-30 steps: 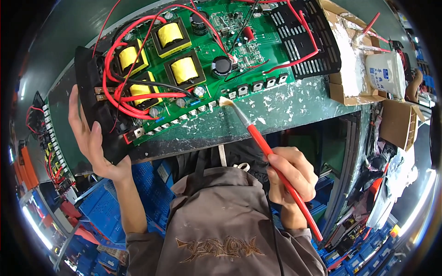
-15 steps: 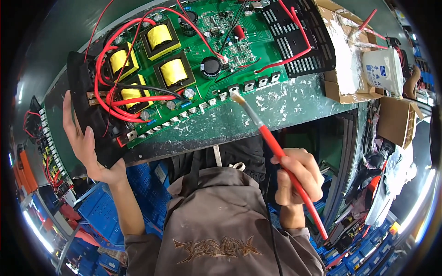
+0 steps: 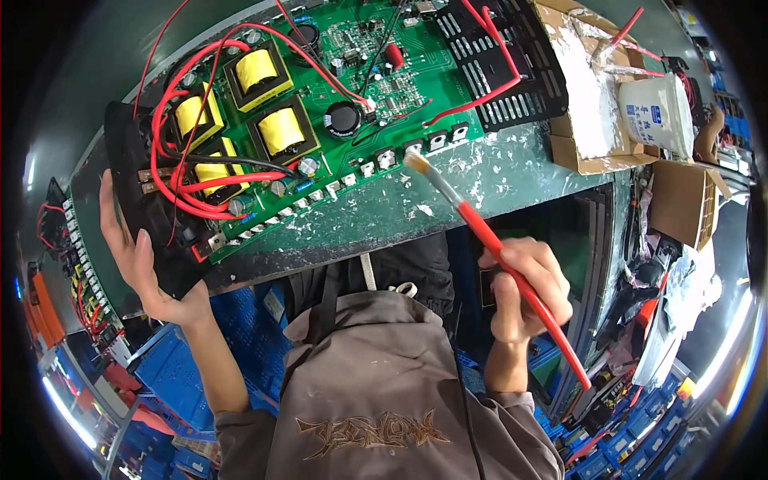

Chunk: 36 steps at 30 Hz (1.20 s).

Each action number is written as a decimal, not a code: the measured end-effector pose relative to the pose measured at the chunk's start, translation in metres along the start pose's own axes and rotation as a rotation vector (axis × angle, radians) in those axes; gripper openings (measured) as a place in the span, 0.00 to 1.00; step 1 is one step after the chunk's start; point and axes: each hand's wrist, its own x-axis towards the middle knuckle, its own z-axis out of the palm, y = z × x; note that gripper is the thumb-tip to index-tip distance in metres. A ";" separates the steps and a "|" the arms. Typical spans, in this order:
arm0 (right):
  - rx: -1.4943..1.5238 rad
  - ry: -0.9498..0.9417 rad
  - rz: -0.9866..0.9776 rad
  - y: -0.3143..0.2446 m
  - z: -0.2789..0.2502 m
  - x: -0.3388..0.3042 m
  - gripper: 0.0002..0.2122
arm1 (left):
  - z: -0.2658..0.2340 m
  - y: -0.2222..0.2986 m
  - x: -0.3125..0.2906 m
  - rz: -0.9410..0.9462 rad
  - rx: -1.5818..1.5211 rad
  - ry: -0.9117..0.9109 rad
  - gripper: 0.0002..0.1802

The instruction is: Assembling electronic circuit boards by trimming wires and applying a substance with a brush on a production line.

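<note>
A green circuit board (image 3: 339, 144) with yellow-wrapped transformers (image 3: 280, 132), thick red wires and black end plates lies on the bench. Against the outer side of its left black end plate (image 3: 132, 144) rests my left hand (image 3: 152, 276), fingers stretched out and thumb apart. My right hand (image 3: 532, 292) is closed around the red handle of a paintbrush (image 3: 512, 268). Its pale bristles reach the row of black transistors (image 3: 437, 142) along the board's near edge, at one right of the middle. Whitish paste shows on several parts of that row.
White smears mark the green bench top (image 3: 512, 172). Right of the board stand an open carton (image 3: 596, 166) coated inside with white paste, a white tub (image 3: 656, 120) and another cardboard box (image 3: 684, 204). More boards (image 3: 84, 280) sit at the left; blue crates (image 3: 172, 368) are below.
The brush tip has moved one transistor to the right along the near row. My left hand stays on the end plate. The whole view has shifted slightly.
</note>
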 end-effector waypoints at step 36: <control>0.102 0.352 0.208 0.018 -0.022 -0.006 0.12 | -0.012 -0.006 0.001 0.095 0.016 -0.038 0.32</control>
